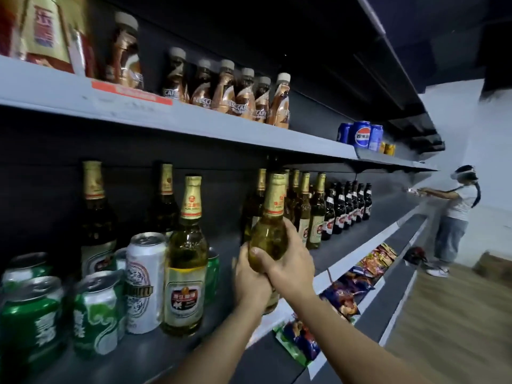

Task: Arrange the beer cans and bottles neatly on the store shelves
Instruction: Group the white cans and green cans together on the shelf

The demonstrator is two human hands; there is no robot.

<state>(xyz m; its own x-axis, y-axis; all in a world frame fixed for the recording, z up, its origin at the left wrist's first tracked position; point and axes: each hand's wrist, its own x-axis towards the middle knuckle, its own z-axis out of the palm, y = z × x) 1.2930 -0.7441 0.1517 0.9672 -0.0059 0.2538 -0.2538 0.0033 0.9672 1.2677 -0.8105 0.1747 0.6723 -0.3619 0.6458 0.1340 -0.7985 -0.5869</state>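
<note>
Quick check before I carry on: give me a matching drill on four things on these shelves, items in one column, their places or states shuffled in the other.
Items
1. blue cola cans
2. coffee bottles
3. green cans
4. gold-necked beer bottle

Places
A. held by both hands
B. beer shelf, near left end
C. upper shelf, far right
D. upper shelf, in a row above the beer

Pairs: 1-C, 2-D, 3-B, 4-A. The left hand grips the bottle low; the right hand grips it higher.

dim store light | shelves curve at edges | left cans (33, 309) blurred | far end brighter
</note>
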